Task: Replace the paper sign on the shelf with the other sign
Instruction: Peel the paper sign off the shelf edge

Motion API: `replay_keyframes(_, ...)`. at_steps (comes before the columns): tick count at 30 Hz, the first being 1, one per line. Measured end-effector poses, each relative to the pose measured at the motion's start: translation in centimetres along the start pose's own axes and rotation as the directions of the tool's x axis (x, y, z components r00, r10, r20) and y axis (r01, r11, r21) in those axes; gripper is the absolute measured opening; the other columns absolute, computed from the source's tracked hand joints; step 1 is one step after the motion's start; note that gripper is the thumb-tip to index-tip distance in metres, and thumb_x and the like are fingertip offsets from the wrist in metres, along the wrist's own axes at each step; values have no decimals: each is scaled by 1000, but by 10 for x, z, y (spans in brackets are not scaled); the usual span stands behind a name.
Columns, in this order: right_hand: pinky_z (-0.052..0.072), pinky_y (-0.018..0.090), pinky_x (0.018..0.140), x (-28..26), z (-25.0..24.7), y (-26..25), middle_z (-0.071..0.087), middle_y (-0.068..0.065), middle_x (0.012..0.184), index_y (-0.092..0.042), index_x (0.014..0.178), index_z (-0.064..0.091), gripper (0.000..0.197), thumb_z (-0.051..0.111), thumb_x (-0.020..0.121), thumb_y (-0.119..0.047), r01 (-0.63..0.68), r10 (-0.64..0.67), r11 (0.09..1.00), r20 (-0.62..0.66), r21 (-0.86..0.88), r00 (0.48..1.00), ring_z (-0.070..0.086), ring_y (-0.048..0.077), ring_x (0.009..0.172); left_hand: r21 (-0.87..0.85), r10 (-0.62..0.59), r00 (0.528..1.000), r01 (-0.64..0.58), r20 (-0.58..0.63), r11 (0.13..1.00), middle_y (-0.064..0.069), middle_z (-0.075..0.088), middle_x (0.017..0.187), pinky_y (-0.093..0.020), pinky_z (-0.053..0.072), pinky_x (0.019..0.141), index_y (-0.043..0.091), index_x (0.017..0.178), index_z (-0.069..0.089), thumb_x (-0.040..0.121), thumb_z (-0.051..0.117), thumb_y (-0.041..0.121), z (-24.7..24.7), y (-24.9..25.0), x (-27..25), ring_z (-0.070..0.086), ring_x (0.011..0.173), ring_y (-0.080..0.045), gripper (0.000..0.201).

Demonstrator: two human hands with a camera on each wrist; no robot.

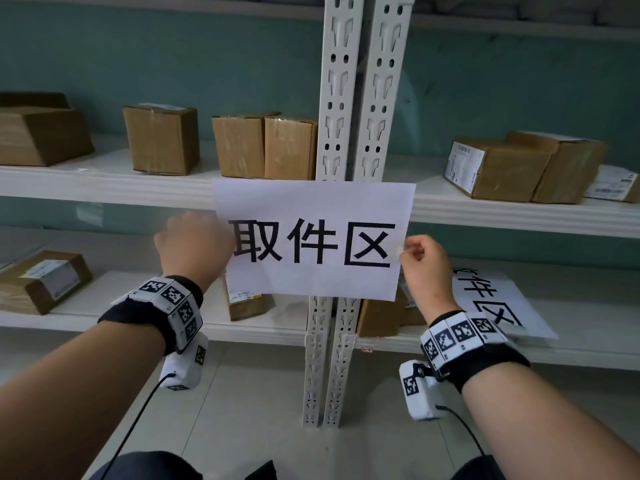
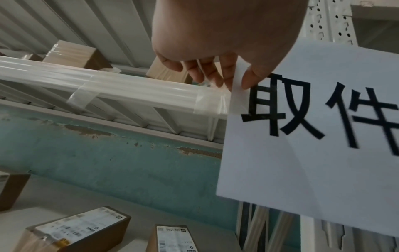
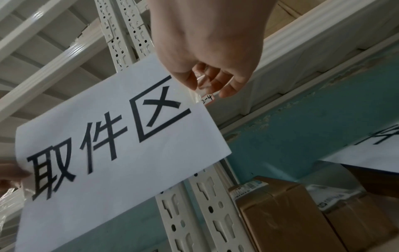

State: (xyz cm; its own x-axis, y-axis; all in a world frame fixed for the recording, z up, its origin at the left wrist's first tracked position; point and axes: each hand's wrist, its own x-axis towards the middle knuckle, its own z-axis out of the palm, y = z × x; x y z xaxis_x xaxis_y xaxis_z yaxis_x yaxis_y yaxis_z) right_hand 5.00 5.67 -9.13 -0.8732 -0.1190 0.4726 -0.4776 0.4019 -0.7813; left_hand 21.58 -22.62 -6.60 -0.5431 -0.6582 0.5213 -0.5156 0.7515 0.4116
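Both my hands pinch the sign point(image 1: 313, 237): left hand point(image 1: 194, 242) on one edge, right hand point(image 1: 424, 263) on the other. It hangs against the shelf post point(image 1: 341, 98). Another sign point(image 1: 498, 303) lies on the lower shelf point(image 1: 571, 351).

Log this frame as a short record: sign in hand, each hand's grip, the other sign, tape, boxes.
held sign: white sheet with black characters, in front of the shelf uprights
left hand: pinches the sign's left edge
right hand: pinches the right edge
other sign: flat on the lower right shelf
tape: clear strips on the shelf beam
boxes: cardboard boxes on the shelves
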Motion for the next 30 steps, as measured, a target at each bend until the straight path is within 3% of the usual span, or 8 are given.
replay_keyframes(4, 42, 23, 70, -10, -2, 5, 60, -1, 98, -16, 98, 59, 12, 52, 88, -14, -49, 48, 999, 42, 21, 998, 57, 15, 89, 8, 36, 996, -36, -86, 999, -6, 51, 114, -43, 33, 93, 18, 92, 69, 84, 55, 36, -8, 1, -4, 45, 108, -31, 25)
replay_keyframes(12, 49, 33, 82, -13, -13, 16, 63, 1, 103, -18, 101, 60, 15, 53, 89, -16, -209, 199, 976, 133, 69, 971, 59, 20, 98, 78, 155, 982, -147, -109, 986, 0, 53, 118, -43, 30, 95, 23, 91, 72, 85, 55, 41, -28, 10, -8, 41, 114, -28, 25)
replay_keyframes(17, 53, 39, 88, -15, -20, 20, 65, 6, 105, -10, 110, 62, 23, 52, 90, -11, -252, 240, 966, 160, 63, 957, 61, 24, 97, 143, 211, 977, -204, -36, 968, 3, 55, 121, -44, 25, 100, 25, 96, 72, 90, 52, 43, -37, 16, -4, 41, 120, -26, 28)
replay_keyframes(23, 50, 36, 87, -21, -27, 21, 64, 4, 102, -13, 113, 60, 25, 49, 91, -10, -239, 234, 971, 163, 11, 958, 61, 24, 98, 179, 204, 978, -207, 33, 962, 4, 57, 121, -43, 23, 101, 29, 96, 70, 91, 51, 39, -38, 15, -8, 39, 122, -23, 22)
replay_keyframes(25, 51, 32, 79, -21, -28, 21, 65, 5, 103, -12, 112, 60, 24, 50, 91, -11, -234, 230, 972, 167, 8, 959, 61, 23, 98, 190, 207, 977, -211, 43, 959, 4, 57, 121, -44, 23, 101, 30, 95, 70, 91, 50, 39, -38, 15, -9, 38, 122, -24, 22)
replay_keyframes(28, 45, 21, 58, -22, -30, 21, 63, 5, 103, -11, 111, 61, 22, 51, 92, -11, -243, 235, 970, 174, 26, 956, 60, 20, 91, 202, 209, 976, -218, 62, 955, 4, 57, 122, -44, 23, 101, 29, 94, 69, 91, 50, 38, -39, 15, -10, 39, 122, -24, 21)
replay_keyframes(30, 42, 19, 55, -23, -31, 22, 63, 4, 104, -11, 110, 61, 21, 51, 91, -12, -240, 232, 970, 177, 27, 956, 59, 19, 91, 197, 211, 975, -220, 65, 956, 3, 58, 121, -44, 24, 101, 28, 94, 68, 91, 50, 37, -38, 16, -11, 40, 121, -24, 21)
